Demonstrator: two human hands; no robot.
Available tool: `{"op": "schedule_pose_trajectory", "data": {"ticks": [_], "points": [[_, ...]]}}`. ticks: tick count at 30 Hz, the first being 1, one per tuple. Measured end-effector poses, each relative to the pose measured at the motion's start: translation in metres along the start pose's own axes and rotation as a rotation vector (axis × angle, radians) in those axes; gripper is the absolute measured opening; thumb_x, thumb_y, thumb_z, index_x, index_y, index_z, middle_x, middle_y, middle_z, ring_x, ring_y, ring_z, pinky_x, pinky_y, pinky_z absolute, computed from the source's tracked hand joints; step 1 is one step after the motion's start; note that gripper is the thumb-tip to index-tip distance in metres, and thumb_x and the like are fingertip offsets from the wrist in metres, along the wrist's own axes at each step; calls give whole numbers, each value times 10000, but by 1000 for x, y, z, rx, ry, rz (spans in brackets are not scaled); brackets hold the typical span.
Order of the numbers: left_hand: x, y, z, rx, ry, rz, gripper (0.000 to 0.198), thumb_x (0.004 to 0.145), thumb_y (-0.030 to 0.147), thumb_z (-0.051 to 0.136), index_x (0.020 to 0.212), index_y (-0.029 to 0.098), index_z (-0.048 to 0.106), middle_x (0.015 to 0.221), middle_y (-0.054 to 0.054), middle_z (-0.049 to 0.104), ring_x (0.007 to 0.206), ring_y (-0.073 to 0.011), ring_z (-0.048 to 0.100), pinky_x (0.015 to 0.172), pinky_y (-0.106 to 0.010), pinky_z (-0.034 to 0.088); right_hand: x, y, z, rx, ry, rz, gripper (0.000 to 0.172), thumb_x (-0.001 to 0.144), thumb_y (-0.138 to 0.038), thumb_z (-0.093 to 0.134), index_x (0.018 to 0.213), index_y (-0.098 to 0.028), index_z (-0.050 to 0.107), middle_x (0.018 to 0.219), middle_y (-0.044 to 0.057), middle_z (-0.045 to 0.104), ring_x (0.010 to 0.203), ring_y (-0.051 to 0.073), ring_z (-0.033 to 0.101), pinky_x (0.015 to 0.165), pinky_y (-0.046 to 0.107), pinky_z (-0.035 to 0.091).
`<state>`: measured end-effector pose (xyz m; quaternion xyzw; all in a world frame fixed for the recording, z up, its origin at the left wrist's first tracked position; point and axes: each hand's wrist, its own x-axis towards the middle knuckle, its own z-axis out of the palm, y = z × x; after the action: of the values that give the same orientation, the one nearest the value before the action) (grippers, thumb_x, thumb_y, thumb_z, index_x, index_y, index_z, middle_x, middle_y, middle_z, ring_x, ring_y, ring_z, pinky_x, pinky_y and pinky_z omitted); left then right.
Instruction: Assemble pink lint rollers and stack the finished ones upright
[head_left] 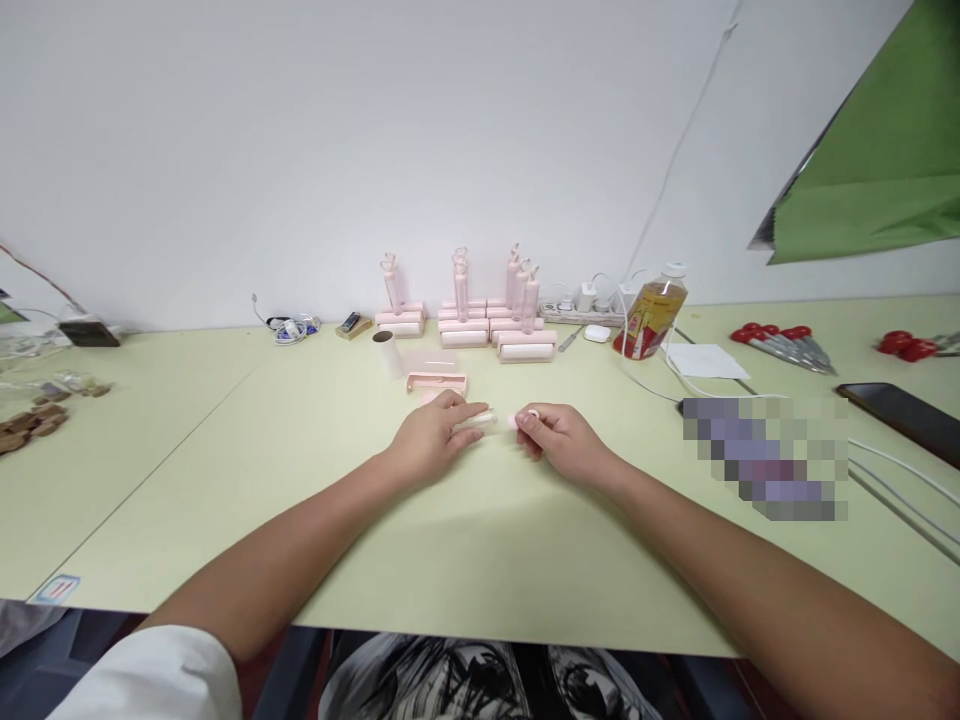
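Note:
My left hand (437,436) is closed on a clear plastic tube (484,420), holding it low over the table between thumb and fingers. Just right of it, my right hand (562,440) pinches a small pale pink piece (513,421) with a ring-like end; its exact shape is partly hidden by the fingers. A small gap shows between the tube and the pink piece. Behind my left hand lies an open pink case (436,382), and beside that case a white paper roll (388,355) stands upright.
Pink roller cases (526,347) with upright clear handles stand along the wall. To the right are a drink bottle (652,315), a white paper (705,361), red-handled tools (784,345), white cables and a black phone (904,415). Brown pieces (34,425) lie far left.

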<state>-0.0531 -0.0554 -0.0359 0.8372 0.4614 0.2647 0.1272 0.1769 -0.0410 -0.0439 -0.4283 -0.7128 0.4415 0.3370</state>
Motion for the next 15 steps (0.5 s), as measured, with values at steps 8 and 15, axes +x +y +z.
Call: {"op": "schedule_pose_trajectory", "data": {"ticks": [8,15], "points": [[3,-2,-2,-155,225,-64,270,791,184,621,1057,189,570,980,-23,594,679,-89,599,610,-232,506,0,-2,0,-6,14,17,413,864,-546,505,680,-181,561,530,-22,525,504,123,483,527,256,383],[2,3,-7,-30,455,112,366,808,265,683,1138,221,530,1090,-62,551,759,-116,598,689,-289,544,-2,-5,5,30,-49,36,328,827,-488,562,731,-175,587,567,-22,527,532,126,496,532,253,388]]}}
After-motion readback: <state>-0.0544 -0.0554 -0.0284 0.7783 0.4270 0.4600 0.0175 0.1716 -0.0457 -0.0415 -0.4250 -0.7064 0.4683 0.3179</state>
